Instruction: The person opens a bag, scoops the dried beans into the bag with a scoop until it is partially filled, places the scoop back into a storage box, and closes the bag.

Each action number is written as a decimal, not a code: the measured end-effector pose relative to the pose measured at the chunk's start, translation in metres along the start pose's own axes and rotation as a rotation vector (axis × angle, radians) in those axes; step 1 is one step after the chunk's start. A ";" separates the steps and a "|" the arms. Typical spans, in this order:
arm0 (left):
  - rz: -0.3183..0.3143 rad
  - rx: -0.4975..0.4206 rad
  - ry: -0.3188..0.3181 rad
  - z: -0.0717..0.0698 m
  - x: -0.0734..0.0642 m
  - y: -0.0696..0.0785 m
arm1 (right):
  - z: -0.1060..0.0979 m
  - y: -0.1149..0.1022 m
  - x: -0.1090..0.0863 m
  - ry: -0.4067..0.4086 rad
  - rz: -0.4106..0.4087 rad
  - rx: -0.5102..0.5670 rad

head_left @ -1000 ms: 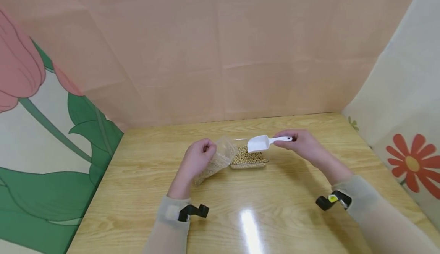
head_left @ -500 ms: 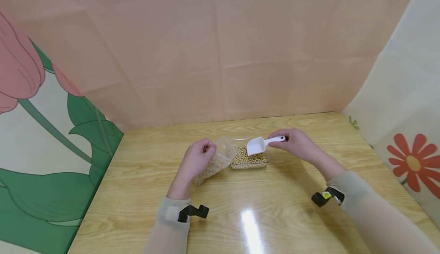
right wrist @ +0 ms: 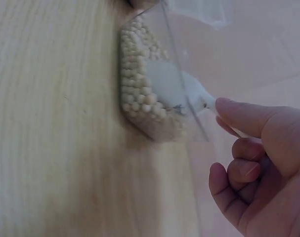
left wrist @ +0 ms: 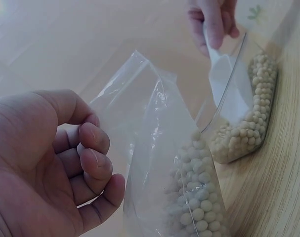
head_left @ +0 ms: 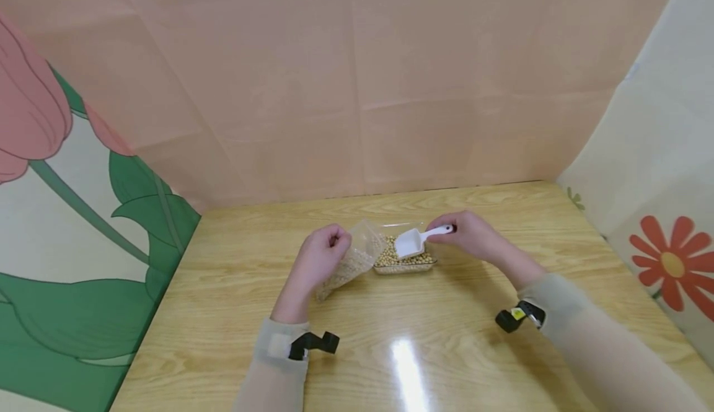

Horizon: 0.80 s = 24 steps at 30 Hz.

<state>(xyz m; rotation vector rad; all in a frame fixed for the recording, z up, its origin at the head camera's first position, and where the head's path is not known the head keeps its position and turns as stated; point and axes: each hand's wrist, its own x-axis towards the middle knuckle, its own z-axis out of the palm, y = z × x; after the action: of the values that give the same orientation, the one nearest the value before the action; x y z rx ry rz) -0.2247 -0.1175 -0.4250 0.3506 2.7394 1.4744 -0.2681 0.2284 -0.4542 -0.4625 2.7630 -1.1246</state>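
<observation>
At two o'clock from the clear container (head_left: 404, 269), my right hand (head_left: 467, 236) pinches the white scoop (head_left: 413, 241), its bowl touching the beans (head_left: 387, 255); at nine, my left hand (head_left: 322, 254) grips the clear bag (head_left: 351, 266). Only the right wrist view shows my lower fingers (right wrist: 244, 170) curled off the handle (right wrist: 205, 101).
</observation>
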 end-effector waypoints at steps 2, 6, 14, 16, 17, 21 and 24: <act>0.001 0.004 0.000 0.000 0.000 0.000 | 0.005 0.003 0.001 -0.005 0.028 0.038; 0.000 0.012 0.001 0.001 0.000 0.000 | 0.016 0.007 0.002 -0.015 0.074 0.120; 0.012 0.001 -0.001 0.001 -0.001 -0.001 | 0.036 0.011 0.002 -0.047 0.133 0.292; 0.013 0.000 -0.003 0.002 0.000 -0.001 | 0.039 0.012 0.002 -0.045 0.141 0.313; 0.012 0.001 -0.003 0.002 0.000 -0.001 | 0.041 0.013 0.002 -0.045 0.144 0.325; 0.009 0.002 -0.001 0.003 0.000 -0.001 | 0.046 0.018 0.005 -0.042 0.162 0.345; 0.007 -0.001 -0.002 0.003 0.000 -0.002 | 0.048 0.020 0.006 -0.045 0.172 0.361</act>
<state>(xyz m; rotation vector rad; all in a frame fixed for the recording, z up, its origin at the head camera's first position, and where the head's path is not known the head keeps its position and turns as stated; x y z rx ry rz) -0.2248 -0.1163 -0.4279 0.3623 2.7381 1.4768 -0.2677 0.2080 -0.5027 -0.1999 2.4279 -1.5012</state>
